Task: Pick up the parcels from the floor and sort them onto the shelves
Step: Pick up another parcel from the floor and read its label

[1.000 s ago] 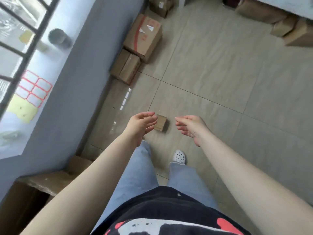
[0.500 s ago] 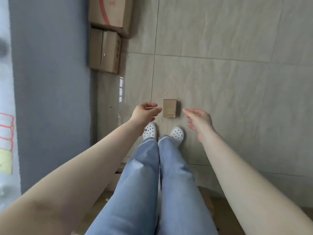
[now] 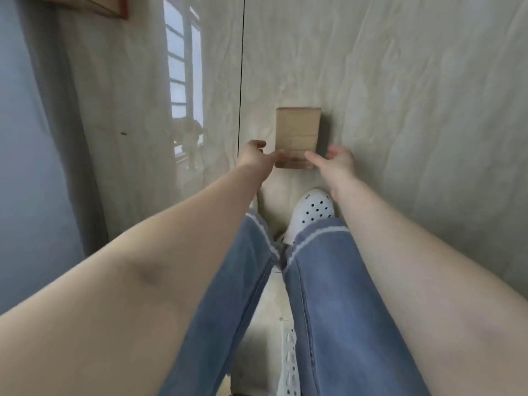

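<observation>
Cardboard is showing at the far left top, where the corner of a larger box (image 3: pixel 85 5) is lying on the tiled floor (image 3: pixel 400 81) against the grey wall (image 3: pixel 25 138); it is looking like another parcel waiting its turn. Moving right, the left hand (image 3: pixel 254 157) is reaching down with its fingers spread open, their tips lying at the near left corner of the small parcel (image 3: pixel 297 132), though blur makes it hard to say whether they are touching it. This parcel is resting flat on the floor just ahead of the white perforated shoe (image 3: pixel 313 210). On its right, the right hand (image 3: pixel 337 161) is hovering open at the near right corner, holding nothing. Judging by this, the task is sitting at an early step: the parcel is not yet being lifted, no shelves are appearing in view, and carrying and sorting are all remaining.
</observation>
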Available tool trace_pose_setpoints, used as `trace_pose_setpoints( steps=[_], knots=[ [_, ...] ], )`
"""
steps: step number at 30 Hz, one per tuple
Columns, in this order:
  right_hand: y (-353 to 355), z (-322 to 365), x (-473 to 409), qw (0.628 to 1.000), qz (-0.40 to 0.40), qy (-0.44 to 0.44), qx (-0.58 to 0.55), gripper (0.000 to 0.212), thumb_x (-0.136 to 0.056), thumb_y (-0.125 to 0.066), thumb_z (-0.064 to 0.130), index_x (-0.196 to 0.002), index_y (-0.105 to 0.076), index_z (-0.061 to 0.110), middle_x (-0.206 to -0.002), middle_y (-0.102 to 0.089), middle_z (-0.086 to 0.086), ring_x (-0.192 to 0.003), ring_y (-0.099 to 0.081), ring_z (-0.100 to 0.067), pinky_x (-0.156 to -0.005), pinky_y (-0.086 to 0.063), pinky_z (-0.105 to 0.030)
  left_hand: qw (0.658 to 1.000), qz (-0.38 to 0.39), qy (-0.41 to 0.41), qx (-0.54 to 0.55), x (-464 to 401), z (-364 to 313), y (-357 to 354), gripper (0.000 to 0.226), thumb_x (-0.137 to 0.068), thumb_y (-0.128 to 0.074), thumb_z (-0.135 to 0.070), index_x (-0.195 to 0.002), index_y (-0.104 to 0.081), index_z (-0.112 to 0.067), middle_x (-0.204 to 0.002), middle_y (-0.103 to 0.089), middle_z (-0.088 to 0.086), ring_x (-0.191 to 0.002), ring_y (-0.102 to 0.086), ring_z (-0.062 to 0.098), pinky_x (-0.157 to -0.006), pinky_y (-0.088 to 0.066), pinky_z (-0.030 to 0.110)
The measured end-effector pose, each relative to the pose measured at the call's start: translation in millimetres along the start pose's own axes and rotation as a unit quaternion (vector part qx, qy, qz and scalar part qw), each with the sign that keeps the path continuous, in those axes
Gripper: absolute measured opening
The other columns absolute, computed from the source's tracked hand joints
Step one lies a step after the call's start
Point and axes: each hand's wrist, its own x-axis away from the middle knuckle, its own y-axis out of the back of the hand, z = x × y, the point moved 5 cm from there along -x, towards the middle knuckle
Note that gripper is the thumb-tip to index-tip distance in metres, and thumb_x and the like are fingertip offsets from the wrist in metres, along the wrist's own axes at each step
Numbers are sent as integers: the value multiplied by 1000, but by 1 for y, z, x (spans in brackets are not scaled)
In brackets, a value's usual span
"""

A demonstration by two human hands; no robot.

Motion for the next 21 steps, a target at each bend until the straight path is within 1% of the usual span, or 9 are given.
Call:
trace_pose_setpoints(
  steps=[3, 6, 9, 11, 14, 16, 18, 19, 21],
  knots=[
    [-15, -7, -31, 1000, 18, 8, 19, 69, -82, -74, 27, -140, -46, 3, -142, -53, -14, -127, -54, -25, -108, -41, -35, 1000, 3, 7, 6, -31, 8, -13, 62, -85, -74, -36, -138, -53, -11, -137, -58, 8, -121, -57, 23, -85, -41, 27],
    [-24, -9, -42, 999, 27, 23, 32, 42, -79, -74, 28, -114, -65, 4, -114, -70, -12, -104, -66, -26, -97, -51, -41, 1000, 3, 0, 4, -36, 7, -19, 51, -87, -72, -35, -128, -58, -9, -114, -60, 4, -100, -55, 19, -75, -41, 25],
    [-19, -1, -11, 999, 23, 6, -25, 31, -81, -73, 25, -105, -67, 6, -103, -71, -9, -95, -67, -25, -86, -54, -35, 1000, -8, -16, 15, -11, 0, -13, 41, -86, -72, -35, -113, -52, -11, -105, -52, 1, -96, -50, 17, -61, -36, 19],
    [-12, 8, 26, 997, 26, -5, -70, 28, -82, -74, 25, -103, -67, 8, -102, -71, -7, -92, -68, -23, -79, -52, -31, 998, 9, -29, 52, 18, -4, -2, 47, -82, -76, -36, -109, -46, -12, -111, -55, 6, -99, -53, 17, -66, -39, 18],
    [5, 28, 92, 993, 48, -11, -111, 13, -82, -74, 27, -84, -66, 17, -89, -72, -1, -85, -69, -19, -70, -51, -25, 994, 44, -39, 92, 74, -14, 27, 53, -77, -80, -36, -110, -46, -12, -115, -58, 10, -97, -56, 16, -72, -43, 21],
    [20, 49, 143, 990, 61, 6, -124, 13, -82, -74, 27, -78, -64, 19, -80, -70, 4, -74, -66, -12, -59, -47, -19, 992, 57, -41, 106, 121, -25, 53, 49, -78, -80, -35, -106, -46, -15, -102, -56, 3, -85, -55, 13, -74, -43, 25],
    [36, 75, 197, 988, 67, 27, -134, 15, -80, -75, 29, -82, -66, 17, -81, -71, 3, -74, -68, -12, -56, -47, -16, 988, 56, -44, 134, 170, -43, 81, 49, -72, -84, -37, -99, -48, -18, -93, -56, 0, -82, -56, 15, -78, -47, 33],
    [43, 90, 226, 988, 67, 38, -136, 24, -76, -78, 34, -88, -68, 15, -85, -73, 0, -79, -70, -14, -61, -51, -17, 986, 54, -46, 149, 195, -54, 96, 53, -65, -86, -39, -96, -49, -19, -92, -58, 1, -83, -58, 18, -81, -49, 37],
    [60, 122, 281, 984, 62, 53, -156, 57, -62, -83, 45, -105, -64, 14, -99, -75, -5, -92, -73, -20, -81, -58, -32, 982, 63, -56, 171, 250, -82, 125, 65, -51, -87, -47, -96, -52, -16, -92, -60, 5, -80, -59, 19, -80, -51, 37]
  ],
)
